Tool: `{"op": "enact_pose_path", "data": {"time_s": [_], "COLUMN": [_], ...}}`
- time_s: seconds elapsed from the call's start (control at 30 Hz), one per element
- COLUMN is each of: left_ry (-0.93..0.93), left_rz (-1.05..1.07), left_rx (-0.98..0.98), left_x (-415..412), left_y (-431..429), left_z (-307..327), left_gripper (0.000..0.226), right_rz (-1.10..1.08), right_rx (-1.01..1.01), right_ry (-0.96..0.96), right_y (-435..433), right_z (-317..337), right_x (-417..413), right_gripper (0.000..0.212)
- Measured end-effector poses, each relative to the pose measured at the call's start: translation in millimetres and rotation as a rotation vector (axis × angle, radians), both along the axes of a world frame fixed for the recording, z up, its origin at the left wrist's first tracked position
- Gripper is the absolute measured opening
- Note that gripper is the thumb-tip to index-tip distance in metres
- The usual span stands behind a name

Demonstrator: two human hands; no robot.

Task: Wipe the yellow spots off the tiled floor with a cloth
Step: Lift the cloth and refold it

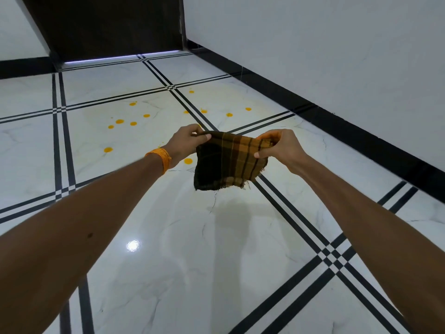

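Note:
A brown and orange checked cloth (228, 162) hangs in the air above the white tiled floor (168, 237), folded to a rough square. My left hand (186, 143) pinches its upper left corner and my right hand (277, 147) pinches its upper right corner. Several yellow spots (119, 121) dot the tiles beyond and to the left of the cloth; one yellow spot (188, 161) lies just left of the cloth's edge, another yellow spot (108, 149) further left, and more yellow spots (229, 114) lie past the black tile lines. The cloth does not touch the floor.
A white wall (337, 56) with a black skirting (337, 126) runs along the right. A dark door (113, 25) stands at the far end. Black double lines (301, 213) cross the glossy tiles. An orange thread band (161, 159) circles my left wrist.

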State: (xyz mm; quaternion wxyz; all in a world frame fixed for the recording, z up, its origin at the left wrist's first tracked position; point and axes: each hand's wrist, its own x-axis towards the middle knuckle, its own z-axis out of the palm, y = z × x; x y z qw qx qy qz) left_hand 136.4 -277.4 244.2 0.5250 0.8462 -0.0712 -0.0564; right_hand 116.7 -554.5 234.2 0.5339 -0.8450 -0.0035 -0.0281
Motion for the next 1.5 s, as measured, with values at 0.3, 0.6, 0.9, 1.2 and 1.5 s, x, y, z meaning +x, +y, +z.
{"op": "enact_pose_path", "data": {"time_s": [0.3, 0.6, 0.9, 1.2, 1.5], "left_ry": [0.363, 0.704, 0.617, 0.454, 0.538], "left_rz": [-0.073, -0.196, -0.081, -0.08, -0.099], "left_rx": [-0.405, -0.403, -0.536, -0.707, -0.772], "left_x": [-8, -12, -19, -23, -26], "left_y": [-6, 2, -11, -35, -36], "left_z": [14, 16, 21, 26, 31], "left_gripper": [0.04, 0.044, 0.051, 0.038, 0.032], "right_rz": [0.077, 0.201, 0.058, -0.005, 0.235], "right_rx": [0.554, 0.705, 0.935, 1.072, 1.138], "right_ry": [0.233, 0.342, 0.367, 0.376, 0.434], "right_y": [-4, -9, 1, 23, 42], "right_z": [6, 13, 24, 7, -18], "right_x": [-3, -16, -16, -19, -33], "right_gripper": [0.011, 0.028, 0.012, 0.054, 0.057]}}
